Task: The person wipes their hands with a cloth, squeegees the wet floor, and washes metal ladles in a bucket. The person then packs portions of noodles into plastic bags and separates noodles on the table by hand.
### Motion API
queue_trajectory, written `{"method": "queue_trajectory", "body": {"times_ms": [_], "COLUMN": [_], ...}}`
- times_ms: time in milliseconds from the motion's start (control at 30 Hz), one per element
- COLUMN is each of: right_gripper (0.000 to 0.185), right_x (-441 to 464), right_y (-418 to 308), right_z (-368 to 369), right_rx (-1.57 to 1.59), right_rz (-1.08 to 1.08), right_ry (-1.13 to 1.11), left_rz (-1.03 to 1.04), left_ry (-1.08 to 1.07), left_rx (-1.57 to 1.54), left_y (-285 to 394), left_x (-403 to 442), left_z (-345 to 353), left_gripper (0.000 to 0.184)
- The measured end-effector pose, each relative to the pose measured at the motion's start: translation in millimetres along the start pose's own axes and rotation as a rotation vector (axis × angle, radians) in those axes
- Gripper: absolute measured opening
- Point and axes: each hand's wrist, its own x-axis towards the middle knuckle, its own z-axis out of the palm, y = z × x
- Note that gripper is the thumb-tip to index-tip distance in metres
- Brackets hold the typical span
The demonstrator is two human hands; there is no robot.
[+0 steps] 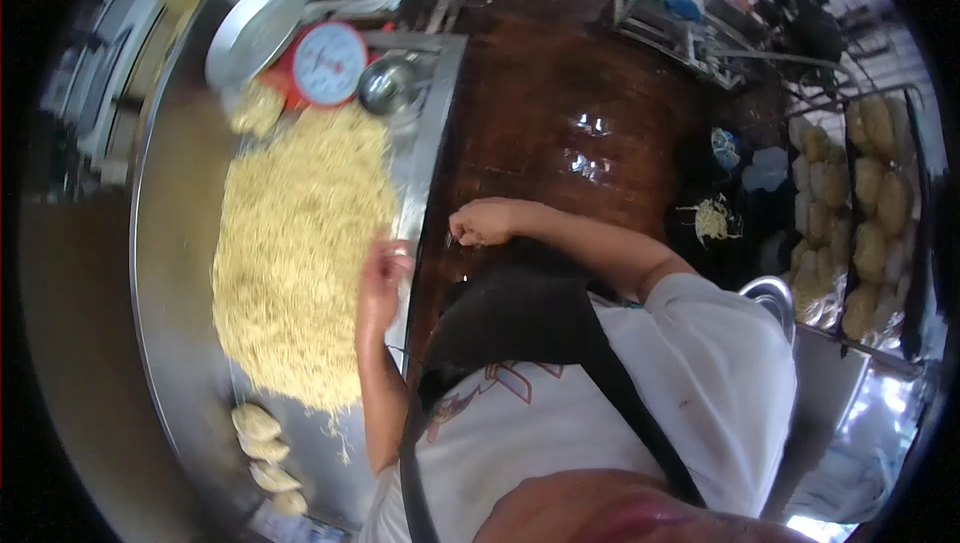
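A broad heap of pale yellow noodles (300, 263) covers much of the metal table (185, 343). At the heap's right edge is my left hand (385, 278), blurred, with its fingers apart; whether it touches the noodles is unclear. Just past the table's edge, in front of the black apron (510, 323), my right hand (485, 223) has its fingers curled together. What those fingers hold, if anything, is hidden. Several noodle bundles (256, 423) lie in a row below the heap, and a few loose strands trail from its lower edge.
Behind the heap stand a red scale with a round white dial (330, 63), a metal bowl (388, 85) and a large round pan (258, 33). Racks of bagged goods (870, 203) stand at the right, near a dark container with noodle scraps (715, 218). A machine (670, 13) stands further back.
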Motion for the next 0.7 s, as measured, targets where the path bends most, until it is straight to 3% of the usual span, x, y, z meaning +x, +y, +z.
{"method": "queue_trajectory", "body": {"times_ms": [67, 100, 133, 267, 400, 500, 700], "right_gripper": [0.029, 0.029, 0.028, 0.027, 0.032, 0.034, 0.035], "right_x": [-23.9, -29.9, -54.0, -153.9, -198.6, -192.8, -194.5], "right_y": [17.4, 79.5, 112.3, 199.7, 235.2, 274.9, 325.6], "right_z": [4.2, -45.5, -63.1, -130.9, -189.3, -197.4, -264.3], "right_rx": [0.013, 0.081, 0.064, 0.123, 0.183, 0.264, 0.300], "right_rz": [0.061, -0.044, -0.024, 0.051, 0.219, 0.180, 0.175], "right_ry": [0.100, 0.200, 0.245, 0.475, 0.530, 0.601, 0.502], "left_rz": [-0.012, -0.109, -0.058, 0.100, 0.141, 0.087, -0.104], "left_ry": [-0.177, -0.207, -0.221, -0.095, -0.095, -0.178, -0.320], "left_rx": [-0.078, 0.028, 0.083, 0.213, 0.157, 0.124, 0.071], "left_y": [-1.3, 56.6, 61.7, 110.6, 150.0, 140.7, 131.0], "left_x": [15.6, 81.7, 110.8, 212.0, 284.0, 332.9, 439.6], "left_z": [7.0, 28.5, 44.7, 100.2, 128.4, 148.0, 164.3], "left_gripper": [0.063, 0.063, 0.060, 0.051, 0.049, 0.049, 0.054]}}
